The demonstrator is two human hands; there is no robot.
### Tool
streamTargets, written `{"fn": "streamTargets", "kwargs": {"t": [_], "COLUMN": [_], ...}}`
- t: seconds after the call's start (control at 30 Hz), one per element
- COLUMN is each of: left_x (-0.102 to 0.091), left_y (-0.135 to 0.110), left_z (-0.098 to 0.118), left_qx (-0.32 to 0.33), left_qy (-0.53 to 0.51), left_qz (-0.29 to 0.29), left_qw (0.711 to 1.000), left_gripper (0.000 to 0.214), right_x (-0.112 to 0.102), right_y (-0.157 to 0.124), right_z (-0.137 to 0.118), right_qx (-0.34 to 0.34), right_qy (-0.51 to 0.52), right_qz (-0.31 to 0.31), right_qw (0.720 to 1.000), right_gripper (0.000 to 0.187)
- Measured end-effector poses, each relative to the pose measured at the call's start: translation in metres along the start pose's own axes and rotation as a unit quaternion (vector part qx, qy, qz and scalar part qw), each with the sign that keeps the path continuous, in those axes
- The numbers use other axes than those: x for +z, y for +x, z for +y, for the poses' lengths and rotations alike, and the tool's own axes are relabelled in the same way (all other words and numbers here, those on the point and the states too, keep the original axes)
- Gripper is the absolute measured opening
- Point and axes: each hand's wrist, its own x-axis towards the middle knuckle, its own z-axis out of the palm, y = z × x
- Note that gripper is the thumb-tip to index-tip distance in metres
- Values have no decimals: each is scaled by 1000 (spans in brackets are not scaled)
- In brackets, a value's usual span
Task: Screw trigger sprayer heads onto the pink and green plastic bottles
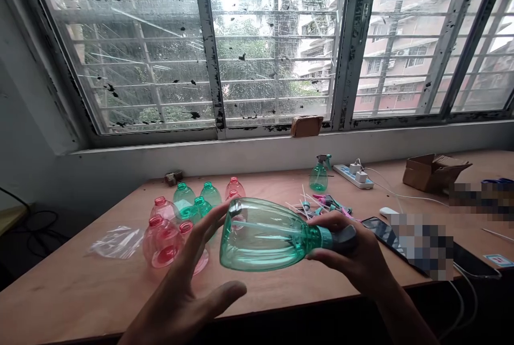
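Observation:
A green see-through spray bottle (265, 235) lies sideways in the air above the wooden table (80, 286). My right hand (353, 256) is closed round its neck and dark spray head. My left hand (188, 286) is open, fingers spread, with the fingertips touching the bottle's base end. Behind the left hand stand several empty red and green bottles (176, 216) without heads.
An assembled green spray bottle (319, 173) stands further back by a white power strip (355, 175). Loose spray heads and tubes (321, 204) lie mid-table. A clear plastic bag (116, 241) lies left. A phone (383, 230), a cardboard box (433, 172) and cables are right.

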Motion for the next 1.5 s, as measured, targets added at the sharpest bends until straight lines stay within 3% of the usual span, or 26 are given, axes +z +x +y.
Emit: {"fn": "streamTargets", "kwargs": {"t": [0.27, 0.47, 0.57, 0.77, 0.9, 1.0, 1.17, 1.37, 1.5], "left_x": [-2, -1, 1, 3, 1, 4, 12, 12, 13], "left_y": [5, 1, 6, 6, 3, 5, 8, 3, 7], "left_z": [8, 3, 7, 12, 0, 2, 17, 15, 19], "left_qx": [53, 9, -15, 35, 3, -12, 36, -11, 34], "left_qy": [20, 10, 20, 27, 29, 21, 20, -20, -1], "left_qz": [0, -2, 8, 16, 5, 11, 29, 47, 44], "left_qw": [998, 1000, 1000, 999, 1000, 1000, 999, 999, 998], "left_gripper": [80, 90, 82, 75, 89, 81, 70, 79, 68], "right_x": [1, -1, -2, -1, 0, -1, -4, -1, -1], "right_y": [0, 0, 0, 1, 0, 0, 2, 2, 2], "right_z": [0, 2, 3, 2, 1, 1, 1, -2, 0], "right_qx": [1, -5, -13, 0, 0, -2, -2, 10, 12], "right_qy": [12, 9, -1, 13, 5, 1, -6, -6, 0], "right_qz": [-10, -9, -9, -15, -9, -7, 4, -12, -5], "right_qw": [1000, 1000, 1000, 1000, 1000, 1000, 1000, 1000, 1000], "right_gripper": [36, 33, 33, 33, 34, 35, 36, 35, 37]}}
